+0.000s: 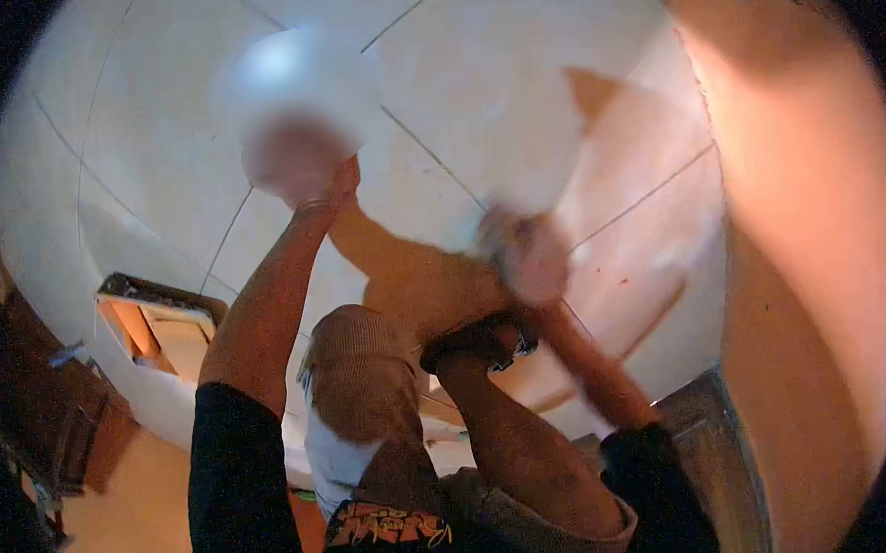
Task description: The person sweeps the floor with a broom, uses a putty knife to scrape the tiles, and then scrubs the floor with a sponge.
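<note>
My left hand (307, 158) reaches out over the pale tiled floor (453, 86), its fingers smeared into a blur beside a bright glare on the tiles. A thin band circles that wrist. My right hand (530, 257) is lower and to the right, close over the floor near my foot. It is also blurred, with a greyish patch at its fingers that I cannot make out. Just below it is a dark sandal (467, 343) on my foot. My bent knee (353, 366), in light shorts, rises between my forearms.
An orange-lit wall (810, 207) borders the floor on the right. Left of my forearm lies a dark-edged, frame-like box (165, 326). Dark wooden furniture (66, 436) stands at the far left. Strong shadows of my arms and body fall across the tiles.
</note>
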The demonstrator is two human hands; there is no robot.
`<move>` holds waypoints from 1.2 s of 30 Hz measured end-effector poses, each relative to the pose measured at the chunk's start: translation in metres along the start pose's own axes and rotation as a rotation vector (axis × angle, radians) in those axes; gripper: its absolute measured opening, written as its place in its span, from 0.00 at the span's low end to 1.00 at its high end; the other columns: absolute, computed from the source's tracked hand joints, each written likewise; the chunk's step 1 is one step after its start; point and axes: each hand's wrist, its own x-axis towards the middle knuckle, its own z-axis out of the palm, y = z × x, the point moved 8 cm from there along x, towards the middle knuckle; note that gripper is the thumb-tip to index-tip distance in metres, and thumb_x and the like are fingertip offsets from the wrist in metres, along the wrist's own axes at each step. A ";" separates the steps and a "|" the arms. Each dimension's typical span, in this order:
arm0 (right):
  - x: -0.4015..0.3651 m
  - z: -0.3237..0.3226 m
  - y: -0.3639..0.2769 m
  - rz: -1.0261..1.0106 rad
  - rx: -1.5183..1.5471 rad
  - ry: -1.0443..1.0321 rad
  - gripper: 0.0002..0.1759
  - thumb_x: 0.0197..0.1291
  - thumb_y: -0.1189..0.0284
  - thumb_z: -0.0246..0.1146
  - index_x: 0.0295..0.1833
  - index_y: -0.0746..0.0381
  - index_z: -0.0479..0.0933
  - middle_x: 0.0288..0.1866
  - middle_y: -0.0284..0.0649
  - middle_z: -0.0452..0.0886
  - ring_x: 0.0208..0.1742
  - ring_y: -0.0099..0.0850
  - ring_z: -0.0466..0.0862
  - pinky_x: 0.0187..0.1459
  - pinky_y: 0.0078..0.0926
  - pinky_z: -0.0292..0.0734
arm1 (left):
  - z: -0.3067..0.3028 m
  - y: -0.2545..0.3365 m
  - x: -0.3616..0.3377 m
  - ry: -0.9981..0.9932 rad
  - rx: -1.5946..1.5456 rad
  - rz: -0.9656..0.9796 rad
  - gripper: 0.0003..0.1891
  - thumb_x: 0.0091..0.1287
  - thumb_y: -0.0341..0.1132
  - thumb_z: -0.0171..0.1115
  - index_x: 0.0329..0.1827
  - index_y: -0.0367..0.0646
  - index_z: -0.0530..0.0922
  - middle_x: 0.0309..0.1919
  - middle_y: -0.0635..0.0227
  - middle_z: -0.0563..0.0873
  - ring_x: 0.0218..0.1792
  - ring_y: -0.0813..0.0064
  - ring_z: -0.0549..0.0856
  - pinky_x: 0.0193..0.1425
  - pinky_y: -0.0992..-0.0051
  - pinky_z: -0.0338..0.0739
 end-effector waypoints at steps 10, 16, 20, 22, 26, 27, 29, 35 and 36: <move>0.002 -0.040 -0.046 -0.135 -0.079 0.396 0.19 0.57 0.77 0.59 0.55 0.56 0.79 0.44 0.51 0.79 0.44 0.49 0.80 0.43 0.48 0.77 | -0.018 0.001 -0.009 0.093 -0.161 0.027 0.14 0.69 0.44 0.55 0.49 0.44 0.75 0.50 0.56 0.75 0.55 0.50 0.71 0.53 0.43 0.65; -0.169 0.148 -0.113 -0.632 0.464 -0.170 0.21 0.65 0.61 0.58 0.60 0.57 0.76 0.52 0.43 0.79 0.54 0.48 0.79 0.53 0.48 0.78 | -0.022 -0.088 -0.062 0.068 -0.918 0.111 0.10 0.66 0.36 0.60 0.41 0.36 0.75 0.32 0.55 0.78 0.37 0.54 0.78 0.47 0.59 0.73; -0.083 0.062 -0.161 -0.662 -0.123 -0.027 0.18 0.69 0.63 0.54 0.54 0.65 0.76 0.43 0.47 0.83 0.45 0.48 0.84 0.46 0.51 0.81 | -0.050 -0.155 -0.185 -0.016 -0.896 0.146 0.08 0.67 0.35 0.60 0.37 0.39 0.74 0.37 0.54 0.81 0.40 0.58 0.80 0.48 0.59 0.72; 0.006 0.031 -0.142 -0.358 -0.110 0.058 0.16 0.70 0.65 0.53 0.51 0.67 0.77 0.39 0.50 0.85 0.39 0.48 0.87 0.41 0.50 0.83 | -0.052 -0.189 -0.225 -0.050 -0.923 0.184 0.06 0.67 0.33 0.59 0.39 0.40 0.76 0.37 0.56 0.83 0.40 0.57 0.80 0.48 0.58 0.73; -0.044 0.056 -0.154 -0.365 -0.274 0.292 0.16 0.68 0.65 0.56 0.51 0.67 0.76 0.40 0.51 0.84 0.40 0.47 0.87 0.39 0.48 0.83 | -0.066 -0.275 -0.248 0.038 -0.584 0.197 0.08 0.64 0.29 0.57 0.45 0.41 0.77 0.39 0.58 0.83 0.43 0.56 0.80 0.51 0.57 0.71; -0.088 0.075 -0.169 -0.458 -0.289 0.273 0.16 0.68 0.65 0.56 0.51 0.66 0.76 0.41 0.51 0.84 0.40 0.47 0.87 0.39 0.48 0.83 | -0.063 -0.282 -0.233 0.144 -0.420 0.196 0.09 0.63 0.29 0.56 0.46 0.42 0.77 0.41 0.59 0.83 0.44 0.55 0.79 0.53 0.57 0.70; -0.159 0.100 -0.191 -0.751 -0.242 0.180 0.16 0.66 0.65 0.58 0.51 0.66 0.75 0.41 0.51 0.84 0.40 0.46 0.87 0.38 0.47 0.83 | -0.063 -0.304 -0.214 0.195 -0.275 -0.026 0.10 0.63 0.30 0.55 0.46 0.44 0.78 0.43 0.60 0.82 0.48 0.55 0.77 0.56 0.55 0.67; 0.000 0.036 -0.244 -0.510 -0.484 0.331 0.14 0.63 0.65 0.59 0.48 0.64 0.74 0.39 0.49 0.83 0.32 0.44 0.85 0.31 0.42 0.81 | -0.043 -0.341 -0.222 0.190 -0.225 -0.236 0.10 0.65 0.33 0.54 0.47 0.45 0.78 0.46 0.59 0.78 0.52 0.52 0.73 0.59 0.52 0.61; -0.016 0.059 -0.252 -0.603 -0.529 0.389 0.15 0.62 0.65 0.60 0.49 0.63 0.75 0.40 0.47 0.83 0.33 0.42 0.85 0.32 0.41 0.81 | -0.047 -0.343 -0.223 0.197 -0.244 -0.226 0.10 0.65 0.33 0.54 0.47 0.45 0.78 0.45 0.58 0.78 0.51 0.52 0.73 0.59 0.53 0.61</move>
